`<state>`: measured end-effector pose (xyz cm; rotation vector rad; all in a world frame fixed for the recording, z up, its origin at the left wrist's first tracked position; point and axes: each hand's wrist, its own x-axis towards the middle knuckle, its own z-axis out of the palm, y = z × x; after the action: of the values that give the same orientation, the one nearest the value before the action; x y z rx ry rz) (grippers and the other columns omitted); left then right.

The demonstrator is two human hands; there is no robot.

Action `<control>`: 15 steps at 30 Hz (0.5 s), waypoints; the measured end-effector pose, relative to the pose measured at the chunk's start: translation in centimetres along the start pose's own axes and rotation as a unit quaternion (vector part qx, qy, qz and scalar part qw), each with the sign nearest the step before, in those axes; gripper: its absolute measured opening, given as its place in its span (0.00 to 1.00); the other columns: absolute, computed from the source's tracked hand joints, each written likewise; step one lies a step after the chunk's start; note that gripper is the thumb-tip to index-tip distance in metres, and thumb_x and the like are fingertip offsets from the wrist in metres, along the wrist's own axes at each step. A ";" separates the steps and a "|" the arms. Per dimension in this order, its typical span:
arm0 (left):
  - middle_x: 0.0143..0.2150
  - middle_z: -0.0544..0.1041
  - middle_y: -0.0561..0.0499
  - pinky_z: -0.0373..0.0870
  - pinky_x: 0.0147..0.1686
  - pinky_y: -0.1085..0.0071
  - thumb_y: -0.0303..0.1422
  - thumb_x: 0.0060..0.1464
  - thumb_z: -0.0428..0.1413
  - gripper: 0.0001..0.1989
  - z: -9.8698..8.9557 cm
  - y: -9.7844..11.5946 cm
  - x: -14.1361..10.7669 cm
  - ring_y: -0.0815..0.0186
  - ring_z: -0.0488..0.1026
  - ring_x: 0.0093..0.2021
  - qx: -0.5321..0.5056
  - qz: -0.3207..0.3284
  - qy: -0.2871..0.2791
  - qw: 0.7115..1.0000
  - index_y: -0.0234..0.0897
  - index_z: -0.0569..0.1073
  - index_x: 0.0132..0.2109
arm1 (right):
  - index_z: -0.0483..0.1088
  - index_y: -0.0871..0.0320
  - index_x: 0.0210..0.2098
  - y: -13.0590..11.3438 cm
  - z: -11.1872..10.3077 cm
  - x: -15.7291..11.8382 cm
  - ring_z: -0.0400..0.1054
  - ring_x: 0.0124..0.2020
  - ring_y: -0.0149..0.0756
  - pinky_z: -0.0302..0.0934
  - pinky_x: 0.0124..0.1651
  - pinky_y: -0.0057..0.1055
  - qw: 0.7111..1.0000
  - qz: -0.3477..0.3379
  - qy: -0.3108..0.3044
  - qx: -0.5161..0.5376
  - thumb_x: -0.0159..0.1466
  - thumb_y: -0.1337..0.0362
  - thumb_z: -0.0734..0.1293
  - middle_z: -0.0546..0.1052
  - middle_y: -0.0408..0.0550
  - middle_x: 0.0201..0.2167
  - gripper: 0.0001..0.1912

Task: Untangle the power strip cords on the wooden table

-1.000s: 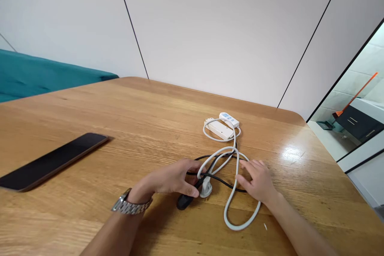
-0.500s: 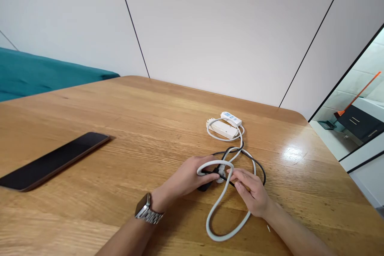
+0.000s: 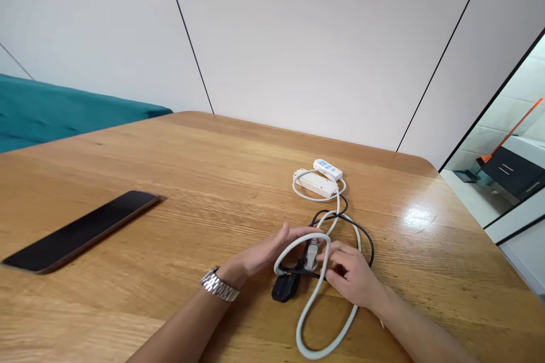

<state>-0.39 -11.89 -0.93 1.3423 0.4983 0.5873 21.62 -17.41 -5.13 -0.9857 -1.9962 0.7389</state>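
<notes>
A white power cord (image 3: 301, 326) and a thinner black cord (image 3: 368, 236) lie tangled on the wooden table. The white cord makes a large loop between my hands. My left hand (image 3: 272, 248) is open, its thumb raised and its fingers stretched behind the loop's upper part; their tips are partly hidden. Curled fingers of my right hand (image 3: 352, 273) close at the white cord's right side, close to the white plug (image 3: 311, 256). A black plug (image 3: 286, 286) rests on the table below my left hand, with the black cord crossing over it.
Beyond the tangle lie a white power strip (image 3: 315, 182) and a smaller white control-like box (image 3: 327, 168), circled by thin white cord. A dark tablet-like slab (image 3: 80, 232) is at the left of the table (image 3: 204, 181). Behind stand a white wall (image 3: 298, 39) and a teal seat (image 3: 72, 110).
My left hand has let go of the black plug and opened, uncovering it. The plug now lies lower on the table. My right hand has stayed near the white loop.
</notes>
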 end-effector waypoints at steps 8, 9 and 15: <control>0.39 0.76 0.45 0.68 0.35 0.74 0.38 0.49 0.63 0.17 1.3 0.6 1.4 0.66 0.72 0.35 -0.112 0.004 0.180 0.977 0.33 0.77 0.45 | 0.65 0.53 0.54 -0.3 -0.3 -0.3 0.71 0.35 0.31 0.66 0.42 0.30 0.995 0.015 -0.060 -0.076 0.58 0.69 0.61 0.68 0.48 0.55 0.24; 0.37 0.76 0.46 0.68 0.32 0.75 0.36 0.48 0.63 0.17 1.2 0.7 1.6 0.68 0.71 0.32 -0.138 0.009 0.191 0.972 0.32 0.76 0.44 | 0.63 0.54 0.56 -0.5 -0.4 -0.2 0.70 0.43 0.34 0.65 0.48 0.31 0.992 0.010 -0.072 -0.100 0.58 0.68 0.61 0.65 0.50 0.58 0.25; 0.27 0.68 0.51 0.58 0.15 0.82 0.27 0.50 0.58 0.04 1.5 2.4 3.4 0.75 0.62 0.22 -0.322 0.002 0.184 0.929 0.31 0.72 0.34 | 0.51 0.58 0.66 -1.8 -0.9 0.6 0.50 0.65 0.47 0.51 0.62 0.47 0.943 0.001 -0.198 -0.268 0.63 0.65 0.56 0.50 0.52 0.68 0.32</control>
<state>2.88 -10.44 1.71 0.6048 0.5413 0.9196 21.39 -17.70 -3.07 -1.2133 -2.6341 0.4148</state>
